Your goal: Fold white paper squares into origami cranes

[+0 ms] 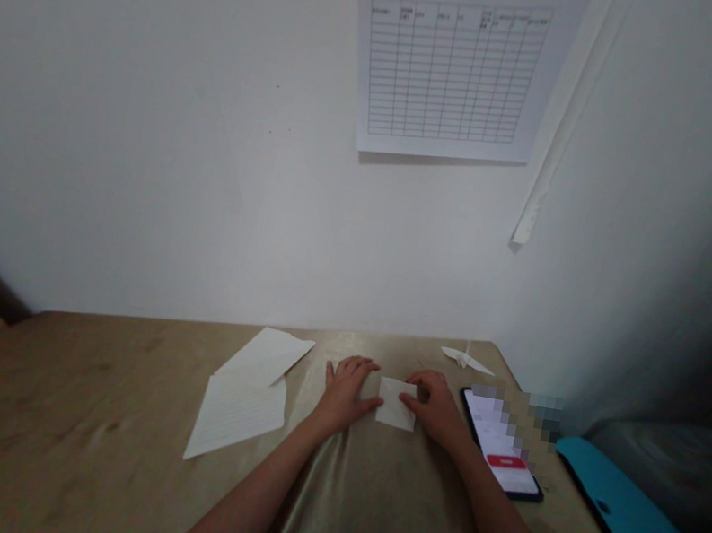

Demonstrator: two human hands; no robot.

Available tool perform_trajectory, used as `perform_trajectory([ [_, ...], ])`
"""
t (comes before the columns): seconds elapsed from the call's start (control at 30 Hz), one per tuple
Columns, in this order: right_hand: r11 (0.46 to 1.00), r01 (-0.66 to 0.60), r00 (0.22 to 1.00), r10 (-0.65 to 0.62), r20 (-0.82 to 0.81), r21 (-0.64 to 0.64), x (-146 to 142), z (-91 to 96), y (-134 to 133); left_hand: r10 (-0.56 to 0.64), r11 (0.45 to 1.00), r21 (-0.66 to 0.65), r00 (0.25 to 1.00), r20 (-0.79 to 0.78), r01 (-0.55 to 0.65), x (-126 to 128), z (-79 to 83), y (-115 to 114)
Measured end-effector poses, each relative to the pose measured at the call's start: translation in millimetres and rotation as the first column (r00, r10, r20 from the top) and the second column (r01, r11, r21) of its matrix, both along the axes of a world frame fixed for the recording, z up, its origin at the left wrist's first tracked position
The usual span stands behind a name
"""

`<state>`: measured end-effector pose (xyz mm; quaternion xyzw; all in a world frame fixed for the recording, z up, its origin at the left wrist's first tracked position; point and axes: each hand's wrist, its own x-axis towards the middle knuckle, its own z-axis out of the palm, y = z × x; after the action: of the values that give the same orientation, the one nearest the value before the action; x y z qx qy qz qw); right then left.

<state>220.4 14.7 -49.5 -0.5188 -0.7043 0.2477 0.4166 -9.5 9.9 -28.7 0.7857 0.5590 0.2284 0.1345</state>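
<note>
A small square of white paper (pixel 393 407) lies on the table between my two hands. My left hand (pixel 347 390) rests on the tabletop with its fingers spread, the thumb tip reaching the paper's left edge. At the paper's right side, my right hand (pixel 434 407) has its thumb on top of the sheet and its curled fingers at the upper right corner, pinching it. Whether the square has several layers, I cannot tell.
Larger torn sheets of white paper (pixel 241 416) lie to the left. Right of my hands are a lit phone (pixel 503 450) and, behind it, a folded paper piece (pixel 467 360). A blue rounded object (pixel 639 532) stands at the table's (pixel 100 406) right edge. A printed chart (pixel 453 73) hangs on the wall.
</note>
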Motion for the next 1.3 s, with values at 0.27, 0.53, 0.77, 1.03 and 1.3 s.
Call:
perform_trajectory([
  [0.27, 0.969, 0.166, 0.985, -0.172, 0.017, 0.181, 2, 15.4, -3, 0.050, 0.999, 0.003, 0.999, 0.009, -0.050, -3, 2.4, -1],
  [0.53, 0.979, -0.009, 0.897, -0.082, 0.435, 0.204, -2, 23.1, -11, 0.052, 0.999, 0.005, 0.999, 0.003, -0.052, -2, -0.4, 0],
  [0.77, 0.997, -0.033, 0.892, 0.000, 0.453, 0.066, -2, 12.4, -10, 0.010, 1.000, 0.005, 1.000, -0.028, -0.010, -1, 3.6, -4],
  [1.03, 0.997, -0.072, 0.853, 0.064, 0.518, -0.004, -2, 19.4, -15, -0.030, 0.997, -0.068, 0.997, -0.075, 0.025, 0, 3.1, -4],
  [1.3, 0.998, -0.068, 0.845, 0.058, 0.531, 0.000, -2, 11.4, -12, 0.005, 0.996, -0.089, 0.996, -0.090, -0.013, 2, 6.8, -7],
])
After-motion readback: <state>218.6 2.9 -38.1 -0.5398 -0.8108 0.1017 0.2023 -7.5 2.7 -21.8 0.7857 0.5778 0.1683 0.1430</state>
